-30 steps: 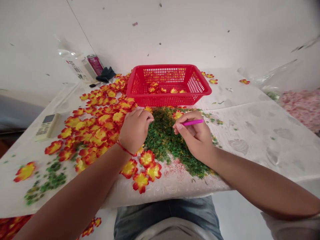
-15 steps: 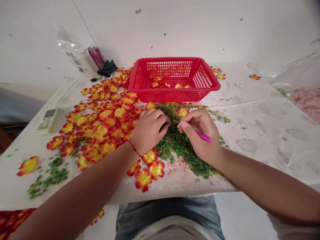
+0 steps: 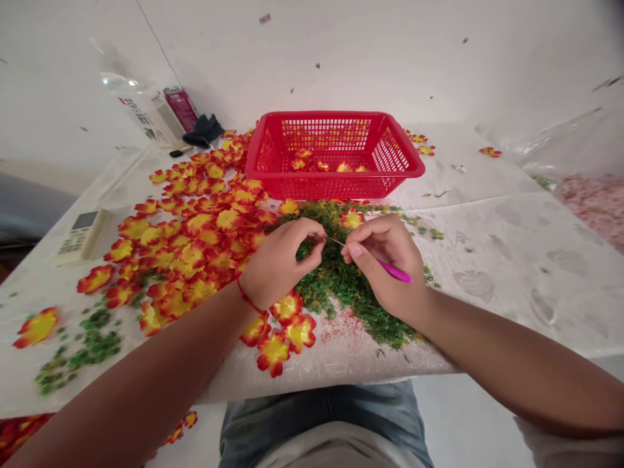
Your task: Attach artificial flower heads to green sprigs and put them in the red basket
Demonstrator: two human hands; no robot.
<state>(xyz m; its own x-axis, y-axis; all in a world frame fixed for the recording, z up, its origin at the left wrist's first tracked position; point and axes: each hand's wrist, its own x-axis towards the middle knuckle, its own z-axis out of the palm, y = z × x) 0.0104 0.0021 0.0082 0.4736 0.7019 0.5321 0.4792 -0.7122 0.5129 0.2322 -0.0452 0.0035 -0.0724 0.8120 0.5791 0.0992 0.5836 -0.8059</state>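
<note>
At green pile [image 3: 336, 286], hands [image 3: 279, 261] curled inward, right [image 3: 397, 257] gripping purple-handled tool [image 3: 398, 273]

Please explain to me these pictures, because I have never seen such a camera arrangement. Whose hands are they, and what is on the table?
There is no machine here. A camera worn on a person's head looks forward and down, so you see the person's own two bare hands. The right hand holds a purple handle with a thin needle that points toward the fingertips of the left hand. Whether the left hand holds anything is too small to tell.

On the table lie many red and yellow flowers, mostly to the left, and a heap of green bits under the hands. Behind stands a red basket with a few flowers inside. At the left is a remote control.
</note>
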